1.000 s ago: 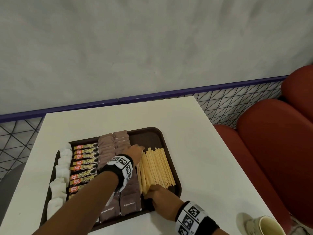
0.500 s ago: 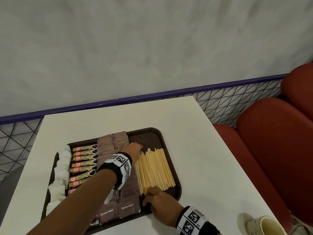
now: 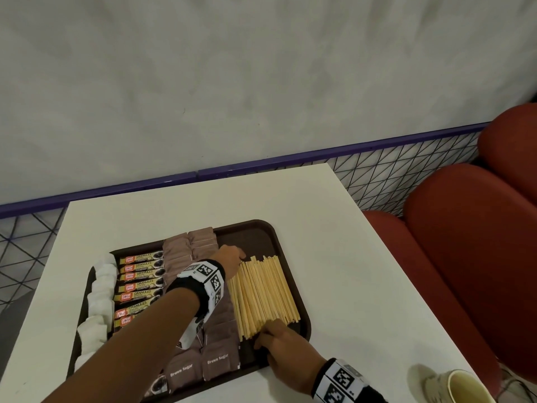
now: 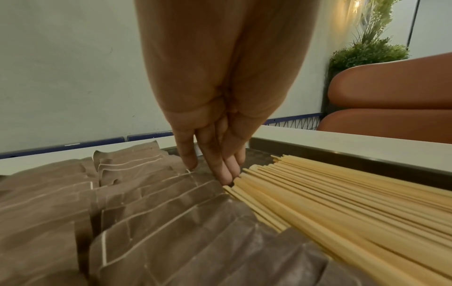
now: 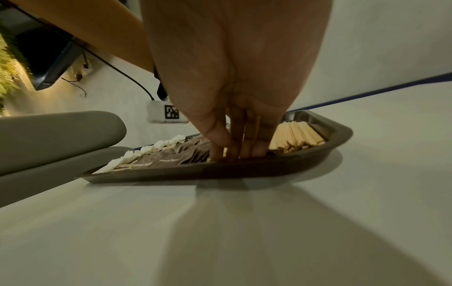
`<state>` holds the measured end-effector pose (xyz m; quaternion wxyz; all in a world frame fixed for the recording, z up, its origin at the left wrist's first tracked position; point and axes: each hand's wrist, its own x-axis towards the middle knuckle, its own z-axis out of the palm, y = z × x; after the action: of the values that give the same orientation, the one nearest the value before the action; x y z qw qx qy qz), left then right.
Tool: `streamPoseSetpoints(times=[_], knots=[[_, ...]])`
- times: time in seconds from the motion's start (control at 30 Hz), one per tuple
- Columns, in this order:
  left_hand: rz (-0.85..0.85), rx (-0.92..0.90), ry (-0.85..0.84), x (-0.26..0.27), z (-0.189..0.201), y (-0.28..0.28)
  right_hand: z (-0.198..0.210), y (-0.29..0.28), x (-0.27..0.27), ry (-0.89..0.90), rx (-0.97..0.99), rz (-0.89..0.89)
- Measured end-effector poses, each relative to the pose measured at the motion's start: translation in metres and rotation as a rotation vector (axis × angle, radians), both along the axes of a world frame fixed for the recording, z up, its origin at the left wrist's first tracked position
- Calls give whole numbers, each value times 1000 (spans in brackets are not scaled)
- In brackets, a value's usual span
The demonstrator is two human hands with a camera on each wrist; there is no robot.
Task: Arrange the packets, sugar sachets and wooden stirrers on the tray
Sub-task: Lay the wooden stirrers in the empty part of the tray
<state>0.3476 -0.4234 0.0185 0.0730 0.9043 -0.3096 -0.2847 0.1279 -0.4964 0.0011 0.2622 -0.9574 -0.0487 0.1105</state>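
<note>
Head view: my left hand (image 3: pixel 231 258) and right hand (image 3: pixel 283 343), fingers straight and together, butt opposite ends of the stirrers (image 3: pixel 263 295) along the tray's (image 3: pixel 293 257) right edge; light, stiff, loose, best squared endwise.

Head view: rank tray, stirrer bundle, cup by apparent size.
1. Tray, by far the largest.
2. Stirrer bundle.
3. Cup, smallest as seen, but cut off by the frame edge, so its full size is unsure.

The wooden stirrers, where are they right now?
In the head view, the wooden stirrers lie on the tray's right side, beside the brown sugar sachets.
</note>
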Motion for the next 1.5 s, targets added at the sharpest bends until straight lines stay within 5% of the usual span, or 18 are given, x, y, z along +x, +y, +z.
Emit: streamPoseSetpoints(times=[0.57,1.5], knots=[[91,-258,140,-10,-18,-21,5,-9,1,28,-67,-28],[64,-172,173,-21,-2,-38,2,-20,-6,13,-221,-71]])
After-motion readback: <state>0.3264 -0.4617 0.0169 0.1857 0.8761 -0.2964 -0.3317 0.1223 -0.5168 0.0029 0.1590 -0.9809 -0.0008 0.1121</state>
